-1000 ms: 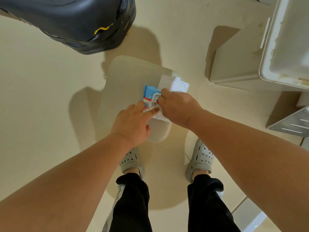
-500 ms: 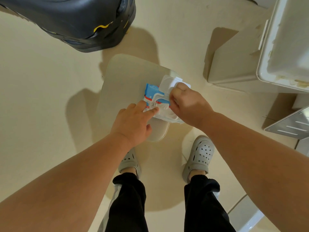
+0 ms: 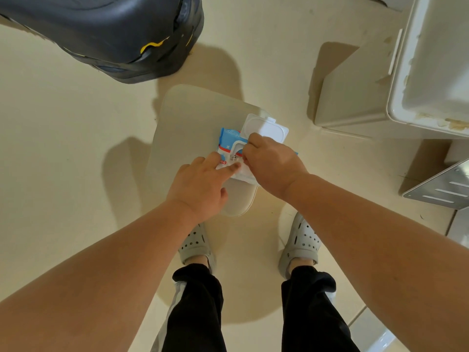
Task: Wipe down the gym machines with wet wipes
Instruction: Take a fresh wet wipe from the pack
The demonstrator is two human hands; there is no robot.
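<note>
Your left hand (image 3: 200,184) presses straight fingers on the wipes pack (image 3: 229,135), mid-frame on a beige stool (image 3: 193,115). Your right hand (image 3: 271,163) pinches at its opening, and cream floor (image 3: 63,153) lies around.

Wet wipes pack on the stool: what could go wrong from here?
1. The wet wipes pack sits at the stool's edge, held only by the left hand's flat fingers; a hard pull may drag it off.
2. The right hand pinches at the opening; several wipes might come out together.

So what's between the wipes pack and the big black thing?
Nothing loose. In the head view, only the bare top of the beige seat and a strip of floor separate the wipes pack from the black machine.
</note>
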